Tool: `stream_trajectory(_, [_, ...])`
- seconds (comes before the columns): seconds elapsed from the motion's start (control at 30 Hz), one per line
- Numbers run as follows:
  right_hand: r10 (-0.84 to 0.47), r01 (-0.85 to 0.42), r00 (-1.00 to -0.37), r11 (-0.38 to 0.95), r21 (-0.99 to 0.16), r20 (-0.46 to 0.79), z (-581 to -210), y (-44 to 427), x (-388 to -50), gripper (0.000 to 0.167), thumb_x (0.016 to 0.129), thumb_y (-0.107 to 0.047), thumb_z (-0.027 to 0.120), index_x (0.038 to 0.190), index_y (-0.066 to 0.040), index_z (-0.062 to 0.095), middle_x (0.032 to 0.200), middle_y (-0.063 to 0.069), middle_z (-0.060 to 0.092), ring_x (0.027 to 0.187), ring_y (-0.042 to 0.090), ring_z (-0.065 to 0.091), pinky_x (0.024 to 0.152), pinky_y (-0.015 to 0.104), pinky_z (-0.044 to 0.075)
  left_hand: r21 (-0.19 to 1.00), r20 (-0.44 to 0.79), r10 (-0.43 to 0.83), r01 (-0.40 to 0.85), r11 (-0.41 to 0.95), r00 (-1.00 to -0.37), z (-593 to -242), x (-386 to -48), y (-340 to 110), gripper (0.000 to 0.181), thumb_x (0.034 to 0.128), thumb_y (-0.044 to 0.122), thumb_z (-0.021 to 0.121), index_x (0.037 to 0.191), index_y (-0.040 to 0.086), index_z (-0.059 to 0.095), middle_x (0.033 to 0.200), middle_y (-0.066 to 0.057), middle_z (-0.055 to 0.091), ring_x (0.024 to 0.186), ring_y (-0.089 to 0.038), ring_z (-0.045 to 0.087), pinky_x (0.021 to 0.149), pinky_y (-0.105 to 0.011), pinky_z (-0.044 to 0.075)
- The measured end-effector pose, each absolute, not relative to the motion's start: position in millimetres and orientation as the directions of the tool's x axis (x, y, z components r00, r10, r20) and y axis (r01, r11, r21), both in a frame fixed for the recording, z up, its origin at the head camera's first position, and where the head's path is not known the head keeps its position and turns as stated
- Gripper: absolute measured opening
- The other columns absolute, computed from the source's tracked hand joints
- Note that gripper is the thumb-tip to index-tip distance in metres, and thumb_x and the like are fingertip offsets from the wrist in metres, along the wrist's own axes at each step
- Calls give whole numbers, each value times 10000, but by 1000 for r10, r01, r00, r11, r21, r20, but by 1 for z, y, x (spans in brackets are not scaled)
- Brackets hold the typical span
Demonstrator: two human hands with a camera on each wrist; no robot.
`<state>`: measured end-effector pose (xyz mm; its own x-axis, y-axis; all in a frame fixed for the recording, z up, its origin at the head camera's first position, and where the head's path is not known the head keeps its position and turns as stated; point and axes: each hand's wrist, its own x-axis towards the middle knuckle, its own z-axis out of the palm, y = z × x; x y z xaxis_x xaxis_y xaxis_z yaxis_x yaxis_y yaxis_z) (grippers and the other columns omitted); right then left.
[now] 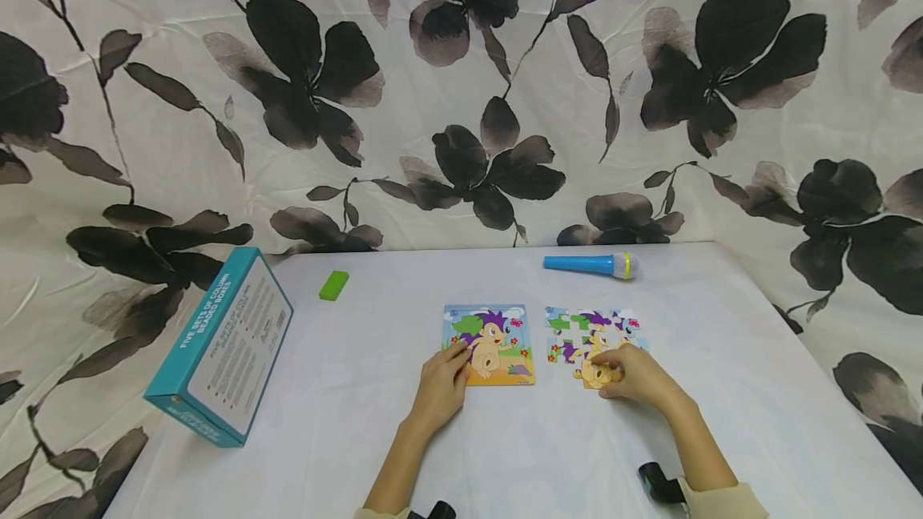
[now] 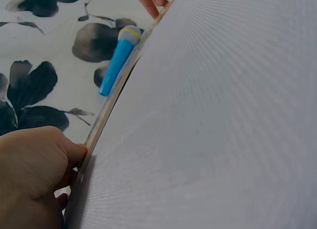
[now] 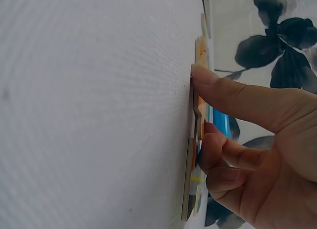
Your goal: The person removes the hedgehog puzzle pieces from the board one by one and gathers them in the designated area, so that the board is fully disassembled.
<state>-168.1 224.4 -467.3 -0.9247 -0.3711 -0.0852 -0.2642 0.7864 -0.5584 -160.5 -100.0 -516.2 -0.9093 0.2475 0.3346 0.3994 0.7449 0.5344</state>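
Observation:
A square hedgehog puzzle board point(image 1: 510, 355) with the picture complete lies flat on the table. My left hand point(image 1: 441, 391) holds it at its lower left edge; in the left wrist view, the thumb of that left hand point(image 2: 37, 162) is against the board's thin edge. To the right lie loose jigsaw pieces point(image 1: 570, 325) of a like hedgehog picture, partly joined with gaps between them. My right hand point(image 1: 638, 375) pinches a tan puzzle piece point(image 1: 594, 376) at the group's lower side. In the right wrist view, the thumb of the right hand point(image 3: 262, 135) touches a piece's edge, fingers curled.
A blue toy microphone point(image 1: 587, 264) lies at the back right of the white table point(image 1: 360, 439). A green block point(image 1: 334, 285) is at the back left. A teal and white box point(image 1: 227, 347) stands at the left. Floral cloth point(image 1: 461, 102) hangs behind.

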Motion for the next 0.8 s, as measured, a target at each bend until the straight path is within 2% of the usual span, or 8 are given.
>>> stream_trajectory(0.1, [-379,-274,-922,782,-560,-77,-467,224,-168,407,695,-85,807,1074,3,685,928,118,647,821,215,550,637,314,431,539,332,244,395,744,-911,-516,-161,-100,307,891,37,587,1178,-67,617,1284,-169,564,1209,-358,498,1009,-540,363])
stream_trajectory(0.43, [-359,-246,-929,786,-567,-94,-467,224,-168,293,706,-88,798,974,-46,685,847,44,610,791,195,535,684,371,472,533,340,248,403,744,-907,-515,-161,-99,309,885,33,593,1176,-68,618,1276,-171,570,1201,-361,504,1005,-540,367])
stream_trajectory(0.67, [-350,-213,-930,762,-611,-112,-467,225,-165,238,699,-90,801,892,-68,664,752,21,517,720,173,446,617,312,388,543,342,245,404,736,-907,-514,-160,-99,303,886,34,592,1169,-70,622,1269,-175,573,1194,-360,509,1002,-545,367])
stream_trajectory(0.8, [-368,-239,-925,753,-613,-91,-466,226,-164,229,684,-89,812,863,-71,669,781,11,577,752,171,481,650,331,421,546,338,245,401,736,-909,-514,-160,-99,304,885,32,593,1169,-71,622,1272,-178,570,1195,-365,508,1002,-548,364])
